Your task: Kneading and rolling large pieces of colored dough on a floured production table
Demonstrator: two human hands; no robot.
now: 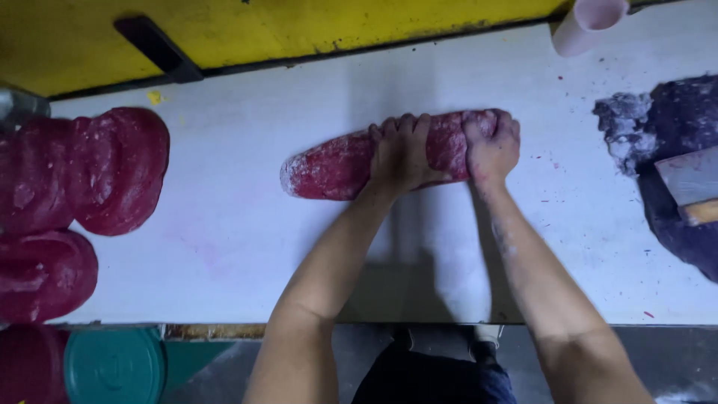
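Note:
A long roll of red dough (333, 166), dusted with white powder, lies across the middle of the white table (247, 224). My left hand (400, 153) presses down on the roll's middle with fingers curled over its far side. At the roll's right end my right hand (491, 146) grips it. Both forearms reach in from the near edge.
Big lumps of red dough (97, 168) lie at the left, another (41, 273) nearer. A dark purple dough mass (680, 142) with a scraper (692, 183) sits at right. A pink cup (587, 24) stands at the back. A green round lid (114, 366) sits below the table edge.

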